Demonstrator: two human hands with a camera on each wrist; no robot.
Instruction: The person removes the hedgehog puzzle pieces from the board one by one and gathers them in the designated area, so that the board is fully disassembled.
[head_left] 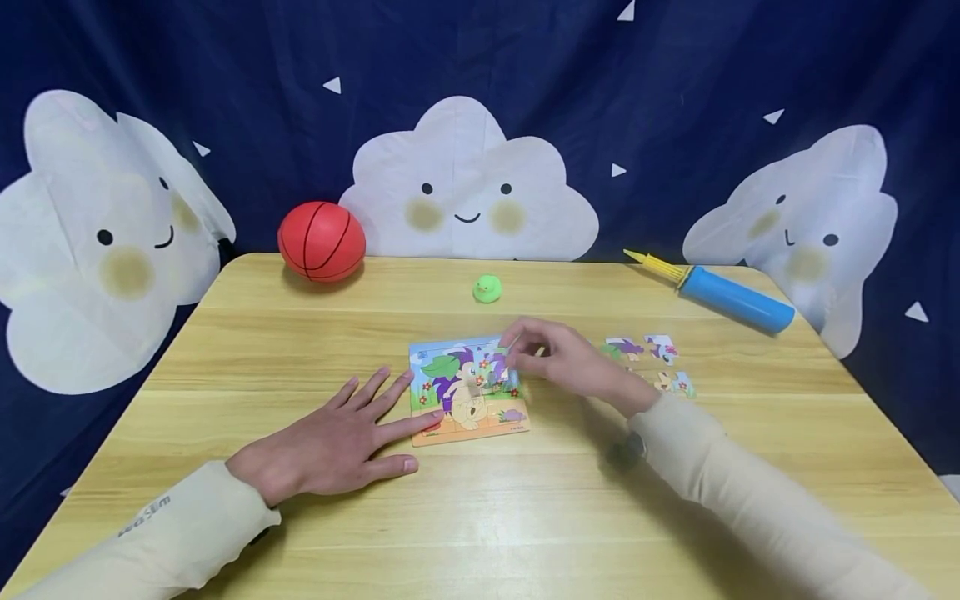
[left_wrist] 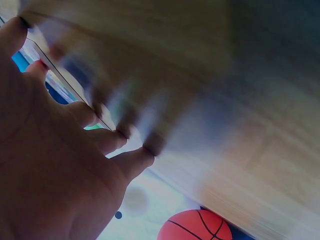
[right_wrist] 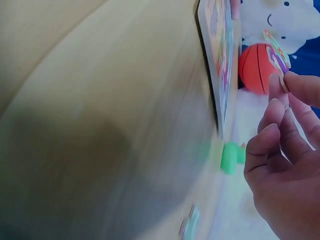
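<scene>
A jigsaw puzzle board [head_left: 471, 427] with a cartoon hedgehog picture lies flat on the wooden table. My left hand [head_left: 330, 442] is spread palm down at its left side, fingers straight, the index fingertip resting on the board's lower left. Over the board's right side, my right hand [head_left: 566, 358] pinches a puzzle piece [right_wrist: 278, 59] between thumb and fingertip; in the right wrist view the piece is held up above the board. Several loose puzzle pieces [head_left: 662, 348] lie on the table to the right, partly hidden behind the right hand.
At the table's back left sits a red ball [head_left: 322, 242] with black lines. A small green rubber duck [head_left: 487, 289] stands behind the board. The blue hand pump [head_left: 735, 298] with a yellow nozzle lies at the back right. A dark blue cloud-print curtain [head_left: 652, 67] hangs behind.
</scene>
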